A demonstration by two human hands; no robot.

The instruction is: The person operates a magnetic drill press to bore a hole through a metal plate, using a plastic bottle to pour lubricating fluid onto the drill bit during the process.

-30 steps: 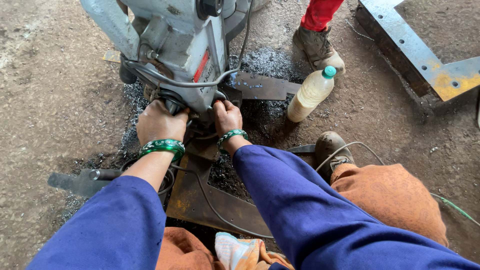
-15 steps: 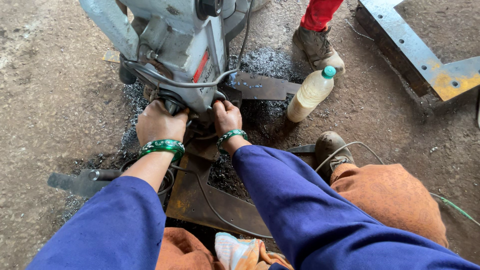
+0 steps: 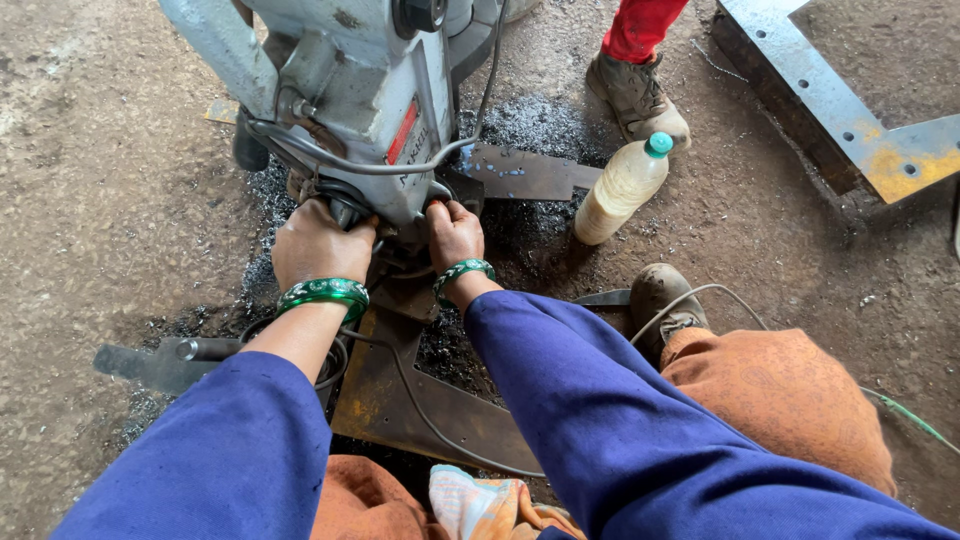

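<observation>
Concrete floor (image 3: 120, 150): drilling machine (image 3: 360, 110) standing centrally; metal shavings (image 3: 540, 125) around it; plastic bottle (image 3: 622, 188) to its right; steel plate (image 3: 420, 400) beneath it.

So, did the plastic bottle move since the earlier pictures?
No. The plastic bottle stands at the same spot beside the flat metal plate, just below the brown boot, as before.

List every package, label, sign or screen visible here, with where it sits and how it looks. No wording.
Red label: narrow slanted strip on the front of the grey drilling machine, above the left hand and right hand gripping its lower end.
Plastic bottle: leaning on the ground right of the machine, pale cream contents, green cap, no label visible.
No signs or screens.
</observation>
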